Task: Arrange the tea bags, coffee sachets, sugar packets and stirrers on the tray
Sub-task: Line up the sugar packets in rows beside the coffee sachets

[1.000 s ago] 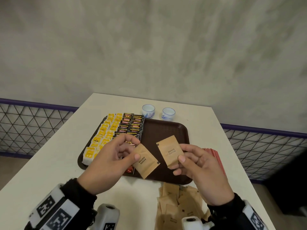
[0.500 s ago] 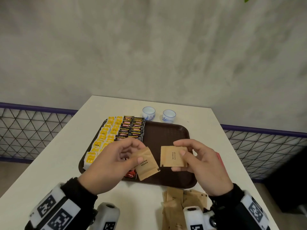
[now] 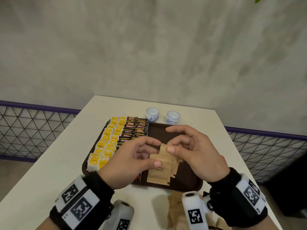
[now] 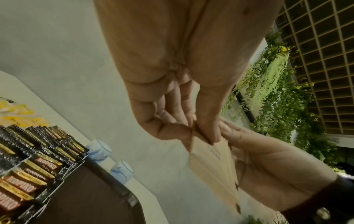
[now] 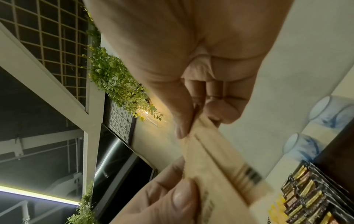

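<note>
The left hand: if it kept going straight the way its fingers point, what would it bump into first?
Probably the right hand: the left hand points at it across the sugar packets both pinch. Depth is unclear.

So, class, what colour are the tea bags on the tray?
Yellow tea bags, clearest in the head view.

right hand (image 5: 191,63) pinching sugar packets (image 5: 214,163), left hand (image 5: 162,201) holding too

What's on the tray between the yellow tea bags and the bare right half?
Rows of black coffee sachets sit between the tea bags and the tray floor's bare part, in the head view.
</note>
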